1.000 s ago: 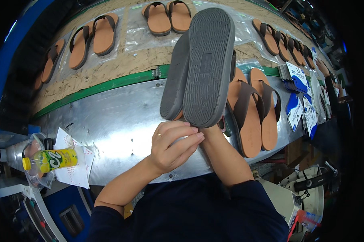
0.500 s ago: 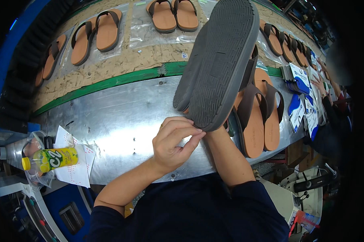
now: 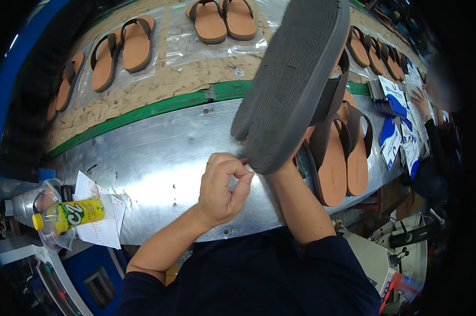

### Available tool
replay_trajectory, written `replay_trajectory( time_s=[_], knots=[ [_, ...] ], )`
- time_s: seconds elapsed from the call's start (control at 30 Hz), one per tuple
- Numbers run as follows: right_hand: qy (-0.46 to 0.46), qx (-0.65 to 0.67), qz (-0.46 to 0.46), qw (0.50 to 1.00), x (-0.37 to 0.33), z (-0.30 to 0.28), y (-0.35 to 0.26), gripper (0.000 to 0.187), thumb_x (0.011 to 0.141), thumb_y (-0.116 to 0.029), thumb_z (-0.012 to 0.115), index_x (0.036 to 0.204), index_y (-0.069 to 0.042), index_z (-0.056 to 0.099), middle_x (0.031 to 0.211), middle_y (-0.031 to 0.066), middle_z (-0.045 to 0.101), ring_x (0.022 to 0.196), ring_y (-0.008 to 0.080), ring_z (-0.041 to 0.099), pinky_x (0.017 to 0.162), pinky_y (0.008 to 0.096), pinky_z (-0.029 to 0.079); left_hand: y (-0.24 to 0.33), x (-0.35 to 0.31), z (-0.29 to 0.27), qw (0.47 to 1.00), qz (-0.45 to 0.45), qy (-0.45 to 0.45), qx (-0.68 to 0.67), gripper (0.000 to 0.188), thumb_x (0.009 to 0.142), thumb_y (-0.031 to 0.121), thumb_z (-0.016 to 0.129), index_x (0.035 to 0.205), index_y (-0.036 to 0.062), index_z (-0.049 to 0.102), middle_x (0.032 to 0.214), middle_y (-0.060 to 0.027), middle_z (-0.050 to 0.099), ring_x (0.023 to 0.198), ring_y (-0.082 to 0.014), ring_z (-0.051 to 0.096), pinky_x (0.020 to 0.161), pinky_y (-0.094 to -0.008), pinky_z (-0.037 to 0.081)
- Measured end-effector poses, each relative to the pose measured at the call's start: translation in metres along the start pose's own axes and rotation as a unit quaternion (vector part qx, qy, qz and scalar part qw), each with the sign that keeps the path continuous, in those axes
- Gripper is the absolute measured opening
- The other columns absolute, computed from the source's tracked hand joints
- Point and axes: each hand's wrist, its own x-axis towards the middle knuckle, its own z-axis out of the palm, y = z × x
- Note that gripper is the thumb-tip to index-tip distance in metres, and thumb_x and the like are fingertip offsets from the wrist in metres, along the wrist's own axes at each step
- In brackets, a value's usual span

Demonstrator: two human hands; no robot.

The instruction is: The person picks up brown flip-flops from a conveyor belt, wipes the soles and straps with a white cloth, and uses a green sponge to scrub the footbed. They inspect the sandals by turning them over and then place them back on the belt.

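A pair of flip-flops is raised in front of me, dark textured soles toward me. The nearer flip-flop [image 3: 296, 89] overlaps the other one [image 3: 241, 124]. My right hand [image 3: 284, 173] reaches behind them and holds them up; its fingers are hidden and only the wrist and forearm show. Close by the nearer heel is my left hand [image 3: 222, 187], thumb and forefinger pinched together. Whatever that pinch holds, if anything, is too small to make out. To the right, another pair of brown-strapped flip-flops [image 3: 332, 171] with tan footbeds rests on the metal table [image 3: 143, 158].
Several flip-flop pairs [image 3: 138, 45] lie on plastic bags across a brown work surface with a green edge [image 3: 159, 108]. Cards with blue parts [image 3: 390, 142] lie at right, near a co-worker's hand [image 3: 421, 102]. A yellow drink bottle [image 3: 80, 213] lies on papers at left.
The raised flip-flops have tilted and shifted slightly right, showing more of the nearer one's side and strap. My left hand has drawn slightly left from the heel, its fingers curling tighter.
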Motion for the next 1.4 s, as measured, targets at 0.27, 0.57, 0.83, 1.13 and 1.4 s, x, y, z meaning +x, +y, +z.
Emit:
replay_trajectory(
  time_s=[0.27, 0.57, 0.83, 1.13, 1.4],
  knots=[
    [-0.053, 0.212, 0.015, 0.976, 0.021, -0.028, 0.002, 0.039, 0.102, -0.030, 0.047, 0.127, 0.000, 0.050, 0.115, 0.0134, 0.059, 0.099, 0.0194, 0.063, 0.082, 0.0260, 0.055, -0.031, 0.015, -0.031, 0.997, 0.003, 0.070, -0.010, 0.007, 0.094, 0.006, 0.056, 0.090, 0.0017, 0.052, 0.085, -0.0099, 0.055, 0.080, -0.0203, 0.054, 0.084, -0.0355, 0.049],
    [-0.029, 0.184, 0.013, 0.982, 0.040, -0.015, 0.001, 0.038, 0.102, -0.027, 0.047, 0.128, 0.000, 0.049, 0.116, 0.0129, 0.059, 0.101, 0.0186, 0.061, 0.083, 0.0261, 0.054, -0.059, 0.019, -0.034, 0.956, -0.221, 0.127, -0.147, 0.008, 0.097, 0.010, 0.058, 0.096, 0.0043, 0.052, 0.081, -0.0024, 0.057, 0.079, -0.0078, 0.055, 0.074, -0.0225, 0.045],
    [-0.010, 0.165, 0.021, 0.986, 0.041, -0.002, 0.004, 0.037, 0.102, -0.024, 0.047, 0.130, 0.001, 0.047, 0.117, 0.0124, 0.059, 0.102, 0.0179, 0.060, 0.085, 0.0262, 0.052, -0.068, 0.025, -0.053, 0.907, -0.275, 0.068, -0.311, 0.062, 0.094, 0.013, 0.060, 0.148, 0.0033, 0.029, 0.097, -0.0089, 0.063, 0.087, -0.0144, 0.060, 0.086, -0.0298, 0.049],
    [0.003, 0.129, 0.025, 0.991, 0.042, 0.005, 0.006, 0.037, 0.102, -0.022, 0.047, 0.132, 0.001, 0.046, 0.118, 0.0118, 0.059, 0.103, 0.0171, 0.059, 0.086, 0.0264, 0.051, -0.046, 0.025, -0.040, 0.922, -0.218, -0.031, -0.319, 0.100, 0.081, 0.004, 0.078, 0.155, 0.0029, 0.012, 0.106, -0.0087, 0.060, 0.097, -0.0155, 0.061, 0.088, -0.0299, 0.049],
    [0.014, 0.094, 0.014, 0.995, 0.034, 0.001, -0.004, 0.037, 0.102, -0.019, 0.047, 0.133, 0.001, 0.045, 0.119, 0.0114, 0.059, 0.104, 0.0164, 0.058, 0.088, 0.0265, 0.050, -0.051, 0.020, -0.041, 0.961, -0.133, -0.053, -0.235, 0.104, 0.076, 0.006, 0.083, 0.155, 0.0076, 0.015, 0.102, -0.0077, 0.060, 0.094, -0.0159, 0.061, 0.083, -0.0295, 0.049]
  ],
)
